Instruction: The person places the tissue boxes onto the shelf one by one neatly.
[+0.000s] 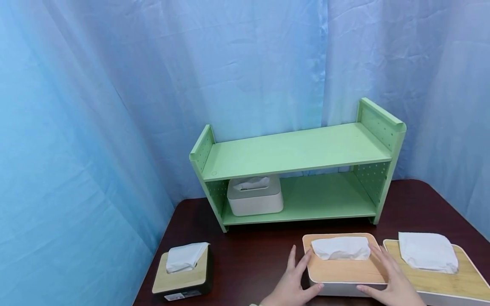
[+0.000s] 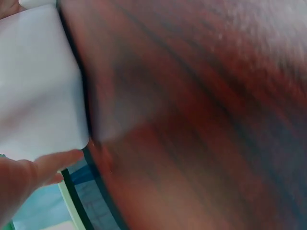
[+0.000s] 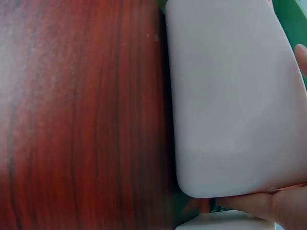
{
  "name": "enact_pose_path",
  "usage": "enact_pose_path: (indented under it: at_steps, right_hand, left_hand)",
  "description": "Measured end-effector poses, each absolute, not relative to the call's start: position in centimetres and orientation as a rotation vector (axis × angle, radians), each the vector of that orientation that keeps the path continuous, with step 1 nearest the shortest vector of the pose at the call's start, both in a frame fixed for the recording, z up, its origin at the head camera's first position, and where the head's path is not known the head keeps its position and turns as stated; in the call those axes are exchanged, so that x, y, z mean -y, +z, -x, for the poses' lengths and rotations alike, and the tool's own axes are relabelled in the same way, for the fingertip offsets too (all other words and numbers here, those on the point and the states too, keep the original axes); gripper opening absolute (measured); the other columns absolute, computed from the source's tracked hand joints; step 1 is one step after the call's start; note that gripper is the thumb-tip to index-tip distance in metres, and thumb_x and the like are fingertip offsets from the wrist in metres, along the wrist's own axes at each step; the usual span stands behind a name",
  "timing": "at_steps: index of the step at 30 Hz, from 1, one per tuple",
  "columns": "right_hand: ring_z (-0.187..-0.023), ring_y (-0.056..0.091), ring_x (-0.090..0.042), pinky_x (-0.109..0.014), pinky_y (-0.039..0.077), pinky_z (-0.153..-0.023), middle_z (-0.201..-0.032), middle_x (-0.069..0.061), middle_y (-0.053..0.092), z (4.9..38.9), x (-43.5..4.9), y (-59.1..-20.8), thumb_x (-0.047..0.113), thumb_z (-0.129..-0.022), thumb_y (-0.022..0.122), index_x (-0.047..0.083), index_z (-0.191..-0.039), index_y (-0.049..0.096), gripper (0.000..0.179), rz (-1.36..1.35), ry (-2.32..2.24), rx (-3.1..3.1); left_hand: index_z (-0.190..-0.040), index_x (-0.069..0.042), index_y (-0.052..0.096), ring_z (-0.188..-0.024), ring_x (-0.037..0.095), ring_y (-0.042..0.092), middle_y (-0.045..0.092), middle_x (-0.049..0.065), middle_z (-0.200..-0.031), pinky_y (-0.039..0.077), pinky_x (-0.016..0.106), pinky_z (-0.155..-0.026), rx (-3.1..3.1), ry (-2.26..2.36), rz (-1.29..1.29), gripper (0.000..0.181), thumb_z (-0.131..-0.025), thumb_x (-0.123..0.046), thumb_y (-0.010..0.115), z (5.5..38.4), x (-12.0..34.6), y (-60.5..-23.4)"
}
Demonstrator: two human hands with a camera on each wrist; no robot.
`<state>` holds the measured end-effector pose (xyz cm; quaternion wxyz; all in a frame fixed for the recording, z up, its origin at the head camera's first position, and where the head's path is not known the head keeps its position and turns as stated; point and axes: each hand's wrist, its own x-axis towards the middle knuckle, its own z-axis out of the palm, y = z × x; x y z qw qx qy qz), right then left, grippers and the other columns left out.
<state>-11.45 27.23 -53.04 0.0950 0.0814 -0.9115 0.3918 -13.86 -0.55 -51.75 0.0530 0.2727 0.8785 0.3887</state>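
A white tissue box [image 1: 346, 271] with an orange-toned wood lid stands on the dark table between my two hands, a white tissue poking from its slot. My left hand [image 1: 292, 284], fingers spread, is at its left side, the thumb by the front left corner. At the right side my right hand [image 1: 396, 282] lies with fingers extended along the edge and thumb near the front face. The left wrist view shows the box's pale wall [image 2: 38, 91] with a finger along its end. In the right wrist view, fingers [image 3: 254, 203] run beside the box end.
A green two-tier shelf [image 1: 302, 148] stands behind, with a grey-lidded white tissue box [image 1: 256, 204] at its lower left. A small black tissue box with wooden lid [image 1: 181, 278] sits at the left. Another wood-lidded tissue box [image 1: 440, 282] is close on the right. Blue curtains hang around.
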Motion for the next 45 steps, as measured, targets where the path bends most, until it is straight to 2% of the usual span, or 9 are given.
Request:
enact_pose_path:
  at_steps: [2,8,11,19,31,38,42,45]
  right_hand:
    - [-0.133,0.006,-0.061,-0.077,0.025,-0.083,-0.140,-0.042,0.026,11.5,-27.2,-53.1,0.023,-0.066,0.085,0.001,-0.146,0.028,0.100,-0.236,1.154,2.721]
    - [-0.114,0.039,-0.063,-0.067,0.042,-0.077,-0.132,-0.041,0.040,11.5,-26.9,-53.1,0.032,-0.063,0.087,-0.001,-0.138,0.038,0.095,-0.195,1.029,2.825]
    - [-0.112,0.043,-0.061,-0.065,0.043,-0.077,-0.131,-0.039,0.042,11.4,-26.8,-53.1,0.032,-0.062,0.087,-0.002,-0.137,0.039,0.095,-0.194,1.029,2.808]
    - [-0.113,0.042,-0.060,-0.066,0.042,-0.076,-0.131,-0.037,0.043,11.4,-26.9,-53.0,0.030,-0.061,0.088,-0.002,-0.136,0.040,0.095,-0.203,1.024,2.774]
    - [-0.116,0.042,-0.057,-0.065,0.042,-0.081,-0.133,-0.037,0.041,11.4,-26.5,-52.5,0.038,-0.061,0.087,-0.002,-0.137,0.038,0.099,-0.093,1.054,2.847]
    - [-0.116,0.042,-0.055,-0.062,0.043,-0.082,-0.135,-0.036,0.039,11.6,-26.2,-52.0,0.038,-0.062,0.087,-0.001,-0.138,0.039,0.099,-0.071,1.107,2.854]
    - [-0.118,0.041,-0.054,-0.060,0.042,-0.084,-0.138,-0.036,0.034,11.9,-26.0,-51.3,0.037,-0.062,0.086,0.001,-0.142,0.036,0.101,-0.031,1.182,2.863]
    - [-0.124,0.034,-0.056,-0.063,0.039,-0.087,-0.143,-0.036,0.027,12.3,-25.7,-50.6,0.039,-0.062,0.086,0.005,-0.144,0.034,0.104,0.004,1.231,2.860]
  left_hand:
    - [-0.151,-0.032,0.021,-0.124,0.048,0.045,0.011,0.036,-0.150,0.051,0.042,-0.087,-2.662,1.179,-0.817,0.078,-0.087,-0.041,0.064,13.8,0.4,-52.0]
    - [-0.150,-0.029,0.026,-0.130,0.045,0.039,0.025,0.035,-0.147,0.046,0.043,-0.095,-2.642,1.205,-0.810,0.076,-0.086,-0.039,0.066,13.7,0.1,-52.7]
    - [-0.150,-0.027,0.027,-0.132,0.042,0.038,0.030,0.033,-0.146,0.045,0.042,-0.098,-2.643,1.227,-0.822,0.074,-0.087,-0.038,0.066,13.8,0.0,-52.9]
    - [-0.149,-0.026,0.030,-0.133,0.040,0.038,0.033,0.030,-0.145,0.044,0.041,-0.099,-2.650,1.279,-0.833,0.073,-0.087,-0.036,0.067,14.0,-0.3,-53.3]
    - [-0.145,-0.019,0.038,-0.133,0.040,0.035,0.035,0.033,-0.142,0.037,0.033,-0.105,-2.573,1.477,-0.836,0.072,-0.083,-0.028,0.073,14.2,-0.3,-53.3]
    - [-0.145,-0.015,0.040,-0.134,0.042,0.032,0.028,0.037,-0.144,0.042,0.022,-0.096,-2.457,1.590,-0.781,0.071,-0.083,-0.022,0.073,14.2,0.0,-52.8]
    - [-0.144,-0.014,0.040,-0.134,0.040,0.032,0.033,0.029,-0.145,0.041,0.027,-0.100,-2.508,1.570,-0.822,0.070,-0.084,-0.024,0.073,14.6,0.2,-52.1]
    - [-0.143,-0.012,0.041,-0.133,0.040,0.035,0.038,0.026,-0.143,0.038,0.032,-0.104,-2.604,1.541,-0.885,0.070,-0.082,-0.024,0.074,15.0,0.3,-51.7]
